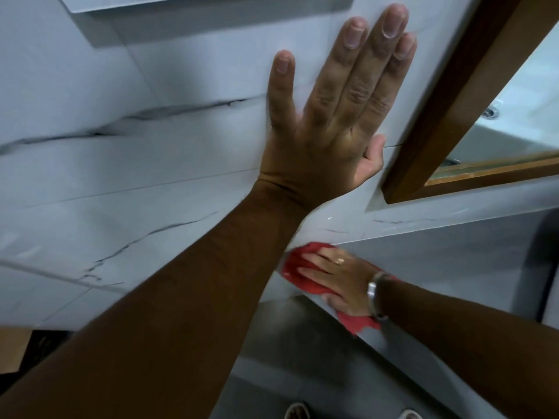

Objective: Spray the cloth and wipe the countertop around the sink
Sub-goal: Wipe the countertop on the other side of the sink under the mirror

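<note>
Pressing flat, the right hand (335, 281) holds the red cloth (298, 267) down on the white countertop (438, 261), close to its front edge, fingers extended over it. Left hand (329, 116) is open, fingers spread, palm against the marbled wall tile (121, 140) (grasping nothing), just beside the wood-framed mirror (447, 95).

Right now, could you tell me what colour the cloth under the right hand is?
The cloth is red, seen in the head view, the only one.
</note>
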A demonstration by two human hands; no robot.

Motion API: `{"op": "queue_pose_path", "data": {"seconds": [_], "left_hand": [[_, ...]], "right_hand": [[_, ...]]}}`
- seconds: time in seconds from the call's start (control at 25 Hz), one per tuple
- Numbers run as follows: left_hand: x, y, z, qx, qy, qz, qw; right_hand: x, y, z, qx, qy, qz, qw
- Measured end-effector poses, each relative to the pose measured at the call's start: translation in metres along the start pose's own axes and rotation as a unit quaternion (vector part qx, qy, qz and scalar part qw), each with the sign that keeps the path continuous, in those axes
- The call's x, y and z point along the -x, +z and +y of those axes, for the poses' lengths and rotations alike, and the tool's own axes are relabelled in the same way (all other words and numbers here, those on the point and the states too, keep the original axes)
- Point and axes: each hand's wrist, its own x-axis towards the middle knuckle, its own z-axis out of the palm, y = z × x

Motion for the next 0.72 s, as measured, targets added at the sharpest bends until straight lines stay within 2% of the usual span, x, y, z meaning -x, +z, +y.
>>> {"op": "queue_pose_path", "data": {"seconds": [0.08, 0.16, 0.24, 0.36, 0.44, 0.52, 0.64, 0.72], "left_hand": [[0.000, 0.002, 0.001, 0.016, -0.001, 0.008, 1.000], [0.001, 0.004, 0.001, 0.011, -0.012, 0.009, 1.000], [0.000, 0.005, 0.000, 0.010, -0.015, 0.005, 1.000], [0.000, 0.004, 0.000, 0.001, -0.012, 0.002, 1.000], [0.003, 0.006, 0.001, -0.003, -0.015, 0.006, 1.000], [0.006, 0.008, 0.001, -0.017, -0.016, 0.006, 1.000], [0.007, 0.011, 0.001, -0.023, -0.017, 0.004, 1.000], [0.007, 0.012, 0.003, -0.038, -0.010, 0.003, 0.999]], "right_hand": [[-0.054, -0.006, -0.028, 0.021, -0.057, -0.001, 0.998], [-0.075, -0.008, -0.046, 0.014, -0.032, 0.022, 0.999], [-0.049, -0.003, -0.062, 0.003, -0.005, 0.019, 1.000], [0.049, 0.011, -0.075, -0.035, 0.019, -0.003, 0.999], [0.115, 0.022, -0.063, -0.092, 0.092, 0.012, 0.991], [0.143, 0.026, -0.043, -0.137, 0.215, 0.040, 0.966], [0.094, 0.021, -0.023, -0.133, 0.392, 0.054, 0.909], [0.049, 0.011, -0.033, -0.131, 0.409, 0.047, 0.902]]}}
